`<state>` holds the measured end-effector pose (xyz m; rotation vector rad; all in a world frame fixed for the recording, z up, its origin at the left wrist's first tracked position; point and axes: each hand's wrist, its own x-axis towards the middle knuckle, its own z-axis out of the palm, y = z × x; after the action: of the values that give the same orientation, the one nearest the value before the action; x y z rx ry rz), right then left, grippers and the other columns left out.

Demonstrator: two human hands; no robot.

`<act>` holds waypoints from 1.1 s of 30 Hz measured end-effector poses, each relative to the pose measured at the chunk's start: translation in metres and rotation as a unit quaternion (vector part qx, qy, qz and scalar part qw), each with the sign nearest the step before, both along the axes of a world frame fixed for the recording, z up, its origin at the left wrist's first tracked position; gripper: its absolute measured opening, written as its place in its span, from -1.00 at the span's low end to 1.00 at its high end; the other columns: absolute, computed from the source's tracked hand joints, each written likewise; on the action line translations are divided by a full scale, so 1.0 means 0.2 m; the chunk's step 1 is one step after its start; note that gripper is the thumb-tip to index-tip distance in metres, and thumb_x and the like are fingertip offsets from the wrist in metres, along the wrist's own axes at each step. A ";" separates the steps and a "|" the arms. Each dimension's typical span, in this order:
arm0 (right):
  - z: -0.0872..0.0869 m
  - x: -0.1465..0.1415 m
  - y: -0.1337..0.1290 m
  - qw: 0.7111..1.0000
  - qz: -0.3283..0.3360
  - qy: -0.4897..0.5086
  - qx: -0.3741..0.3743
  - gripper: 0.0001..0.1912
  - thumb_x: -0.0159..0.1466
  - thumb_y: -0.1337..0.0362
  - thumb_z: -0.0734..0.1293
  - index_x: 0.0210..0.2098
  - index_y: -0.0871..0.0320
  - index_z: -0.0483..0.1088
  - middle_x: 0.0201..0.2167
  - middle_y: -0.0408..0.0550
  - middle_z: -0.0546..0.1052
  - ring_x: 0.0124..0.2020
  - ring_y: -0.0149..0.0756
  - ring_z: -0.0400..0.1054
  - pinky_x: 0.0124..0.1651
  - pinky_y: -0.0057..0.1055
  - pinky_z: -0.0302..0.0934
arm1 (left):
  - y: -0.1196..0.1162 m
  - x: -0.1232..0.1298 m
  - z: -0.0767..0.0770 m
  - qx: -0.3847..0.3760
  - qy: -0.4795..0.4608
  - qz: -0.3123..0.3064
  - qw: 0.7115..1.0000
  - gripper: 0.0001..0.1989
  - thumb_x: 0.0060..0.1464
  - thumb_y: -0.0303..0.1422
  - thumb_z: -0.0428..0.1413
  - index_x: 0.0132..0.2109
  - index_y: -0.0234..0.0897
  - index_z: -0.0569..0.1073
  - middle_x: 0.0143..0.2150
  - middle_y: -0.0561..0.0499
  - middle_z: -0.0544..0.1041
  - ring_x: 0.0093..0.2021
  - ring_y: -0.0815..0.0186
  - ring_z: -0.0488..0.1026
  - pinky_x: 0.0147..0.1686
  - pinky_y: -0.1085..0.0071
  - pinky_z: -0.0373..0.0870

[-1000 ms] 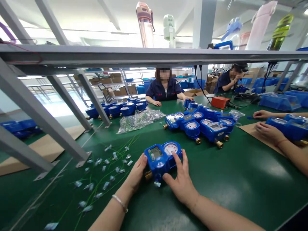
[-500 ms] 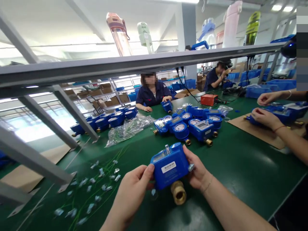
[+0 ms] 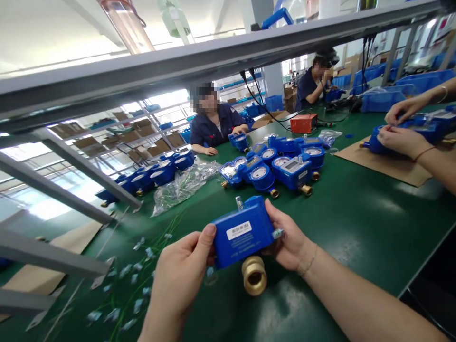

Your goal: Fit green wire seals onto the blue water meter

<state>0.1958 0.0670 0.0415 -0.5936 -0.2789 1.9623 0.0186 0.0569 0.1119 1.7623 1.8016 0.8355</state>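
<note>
Pinched between the left hand point(image 3: 180, 268) and right hand point(image 3: 290, 240), a boxy blue plastic meter point(image 3: 228, 251) tilts over the green tabletop point(image 3: 359, 237), showing its white barcode label point(image 3: 239, 230) and round brass port point(image 3: 252, 264). Similar blue meters point(image 3: 261, 176) cluster beyond.

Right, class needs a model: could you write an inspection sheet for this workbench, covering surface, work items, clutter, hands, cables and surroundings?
Surface: green tabletop, showing glare.
Work items: blue meter, barcode label and brass fitting facing the camera; other meters grouped beyond.
Clutter: crumpled clear plastic; small pale pieces among thin green wires.
Hands: left hand and right hand grip the meter's opposite sides.
Cables: black cables hang below the shelf, near a red box.
Surroundings: bottles on the shelf; co-workers opposite; another person's hands at right.
</note>
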 end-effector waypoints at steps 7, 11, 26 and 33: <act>-0.03 0.01 0.01 1.000 -0.005 -0.010 0.009 -0.46 0.20 -0.16 0.20 -0.16 0.20 0.43 -0.39 -0.06 0.54 -0.49 -0.37 0.42 -0.54 -0.51 0.26 | 0.01 0.00 0.00 0.002 0.066 0.000 0.998 -0.44 0.02 0.14 -0.06 -0.50 -0.28 0.45 -0.60 0.04 0.50 -0.53 0.23 0.46 -0.50 0.39 0.32; -0.03 0.01 0.01 1.000 -0.005 -0.010 0.004 -0.46 0.20 -0.16 0.21 -0.16 0.19 0.43 -0.36 -0.05 0.54 -0.46 -0.34 0.43 -0.47 -0.44 0.33 | 0.02 0.00 -0.01 0.007 0.075 0.008 0.997 -0.43 0.01 0.15 -0.06 -0.50 -0.28 0.46 -0.61 0.04 0.49 -0.56 0.23 0.45 -0.53 0.39 0.31; -0.05 0.01 0.01 1.000 -0.016 -0.018 0.011 -0.46 0.21 -0.15 0.19 -0.10 0.16 0.42 -0.27 -0.02 0.53 -0.40 -0.31 0.44 -0.39 -0.37 0.37 | 0.01 -0.02 -0.03 0.028 0.072 0.007 0.997 -0.45 0.04 0.13 -0.05 -0.52 -0.26 0.44 -0.64 0.08 0.47 -0.58 0.27 0.43 -0.54 0.40 0.27; -0.05 -0.07 -0.04 0.998 -0.012 -0.011 0.061 -0.46 0.24 -0.09 0.19 -0.01 0.21 0.37 -0.15 0.02 0.52 -0.14 -0.19 0.43 -0.09 -0.27 0.34 | -0.10 -0.03 -0.18 -0.033 -0.225 0.021 0.974 -0.52 0.07 0.10 -0.05 -0.17 -0.22 0.39 -0.33 0.04 0.51 -0.30 0.24 0.44 -0.35 0.40 0.35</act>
<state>0.1822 0.0590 0.0311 -0.5369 -0.3993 1.9027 0.0135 0.0360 0.0760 1.3587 1.5468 1.0781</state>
